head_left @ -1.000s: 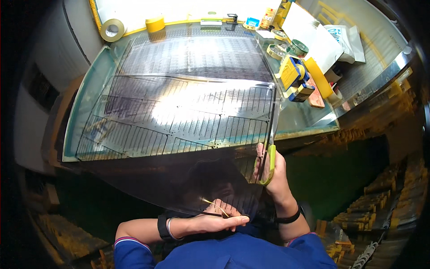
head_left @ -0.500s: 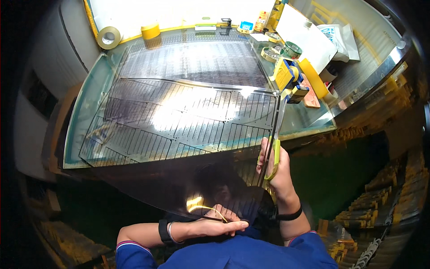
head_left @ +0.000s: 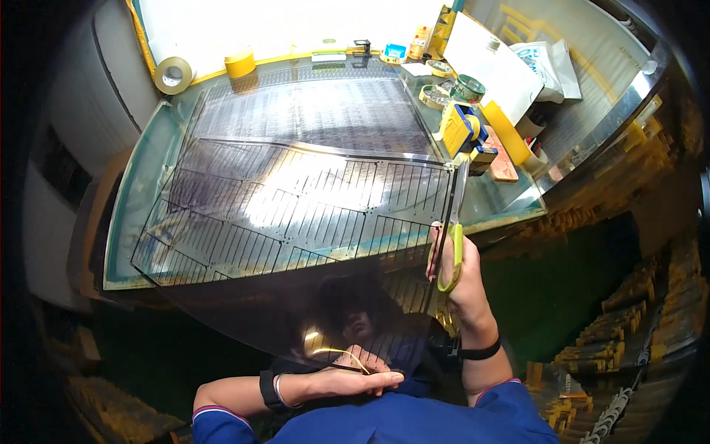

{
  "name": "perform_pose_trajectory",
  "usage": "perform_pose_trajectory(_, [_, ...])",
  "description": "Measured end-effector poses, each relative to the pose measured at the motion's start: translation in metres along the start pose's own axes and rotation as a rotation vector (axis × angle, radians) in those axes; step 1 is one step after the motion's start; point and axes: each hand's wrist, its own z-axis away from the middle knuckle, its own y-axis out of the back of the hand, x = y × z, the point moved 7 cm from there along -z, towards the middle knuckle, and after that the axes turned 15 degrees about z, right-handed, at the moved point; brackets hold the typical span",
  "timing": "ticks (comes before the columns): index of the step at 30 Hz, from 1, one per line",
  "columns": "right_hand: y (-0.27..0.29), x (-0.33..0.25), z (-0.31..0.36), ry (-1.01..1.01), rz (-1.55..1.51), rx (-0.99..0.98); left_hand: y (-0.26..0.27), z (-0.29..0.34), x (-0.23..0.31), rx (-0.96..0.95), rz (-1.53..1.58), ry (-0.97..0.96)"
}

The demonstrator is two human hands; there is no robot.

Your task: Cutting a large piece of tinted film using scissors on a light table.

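Note:
A large see-through film sheet (head_left: pixel 222 226) with black line patterns slopes from the table down toward my body. My left hand (head_left: pixel 344 379) is closed on its near edge, thumb on top. At the sheet's right edge, my right hand (head_left: pixel 467 277) grips scissors (head_left: pixel 457 248) with yellow-green handles, their metal blades pointing away from me along that edge. Some right-hand fingers show through the film, so part of that hand lies behind it. A thin yellow curve shows by my left hand; whether it is a strip or a reflection I cannot tell.
Under the sheet is a glass-topped table (head_left: pixel 118 244). A tan tape roll (head_left: pixel 174 75) and a yellow tape roll (head_left: pixel 239 64) stand along its back. A blue-and-yellow tape dispenser (head_left: pixel 457 127), a green tape roll (head_left: pixel 468 88) and a yellow block (head_left: pixel 506 133) occupy the right side.
The view has shifted slightly, moving the table and its objects a little left. More of the scissors' blades shows beside the sheet's right edge. Both hands keep their hold.

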Motion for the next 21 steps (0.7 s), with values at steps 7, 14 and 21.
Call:
perform_pose_trajectory(7, [0.003, -0.01, 0.001, -0.107, 0.042, -0.009, 0.008, 0.006, 0.001, 0.044, 0.116, -0.007])
perform_pose_trajectory(14, [-0.008, 0.01, 0.024, -0.204, 0.025, -0.035, 0.08, 0.081, 0.011, 0.271, 0.108, -0.351])
perform_pose_trajectory(21, [-0.075, 0.057, 0.084, -0.366, 0.027, -0.44, 0.139, 0.191, -0.027, 1.402, 0.824, -1.208])
